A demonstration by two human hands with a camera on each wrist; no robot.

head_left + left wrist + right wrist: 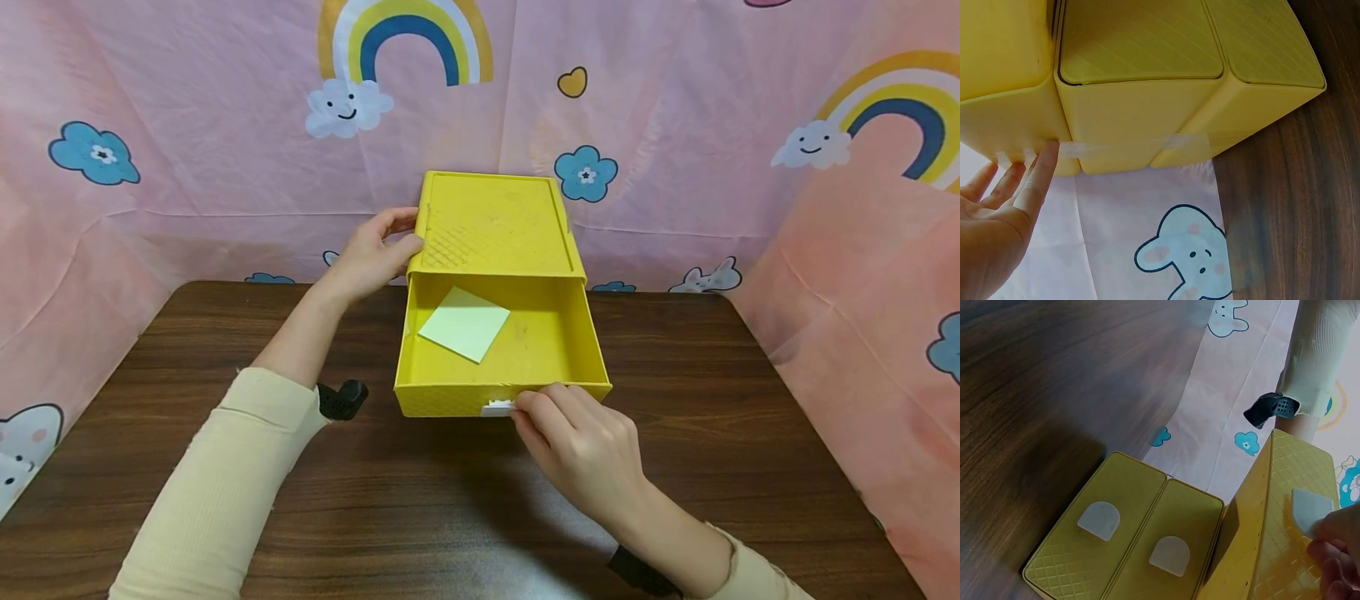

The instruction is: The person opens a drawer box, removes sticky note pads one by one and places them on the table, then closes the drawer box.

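A yellow drawer unit (495,221) stands on the table with its top drawer (555,333) pulled out. Inside that drawer, toward the left, lies a pale green square paper pad (467,323). My right hand (585,446) pinches the white drawer handle (497,408) at the drawer's front; the right wrist view shows thumb and fingers on this handle (1311,511). Against the unit's left side, near the top, my left hand (378,254) rests with extended fingers. In the left wrist view, its fingertips (1050,150) touch the yellow side wall (1122,122).
Below the pulled-out drawer, two closed drawers (1125,531) show white handles (1170,555). Dark wood table (360,508) surrounds the unit. A pink patterned cloth (247,150) hangs behind and along both sides. Clear tape (1185,140) crosses the unit's side.
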